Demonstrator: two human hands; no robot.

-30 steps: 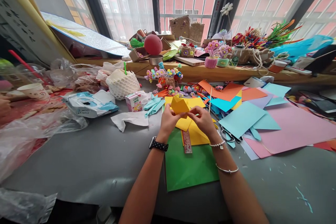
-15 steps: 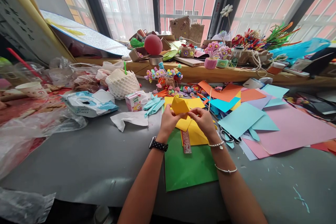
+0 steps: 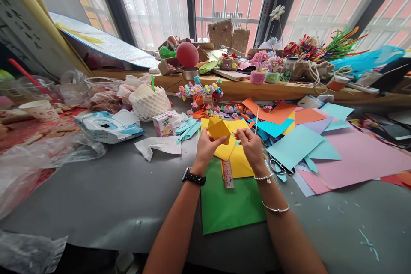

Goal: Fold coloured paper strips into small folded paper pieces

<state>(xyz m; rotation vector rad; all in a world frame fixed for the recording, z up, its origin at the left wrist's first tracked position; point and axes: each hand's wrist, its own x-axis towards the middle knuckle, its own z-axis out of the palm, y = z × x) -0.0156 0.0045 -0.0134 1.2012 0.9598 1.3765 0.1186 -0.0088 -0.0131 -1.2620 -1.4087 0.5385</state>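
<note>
My left hand (image 3: 206, 149) grips a folded piece of yellow paper (image 3: 220, 132) between thumb and fingers, held up over the table. To its right, apart from that paper, my right hand (image 3: 252, 147) has its fingers pinched together; whatever may be between them is too small to make out. Yellow sheets (image 3: 243, 166) lie below both hands. A patterned ruler (image 3: 227, 174) rests partly on them and partly on a green sheet (image 3: 233, 207) nearer to me.
Scissors (image 3: 276, 168) lie right of my right hand, partly under light blue paper (image 3: 297, 145). A large pink sheet (image 3: 362, 154) spreads at the right. Left are a wet-wipe pack (image 3: 109, 126), a small box (image 3: 163, 125) and a tissue (image 3: 160, 146). Pipe-cleaner flowers (image 3: 201, 90) stand behind.
My right hand has let go of the folded yellow paper and moved slightly right. The paper has turned a little in my left hand, showing a broader face.
</note>
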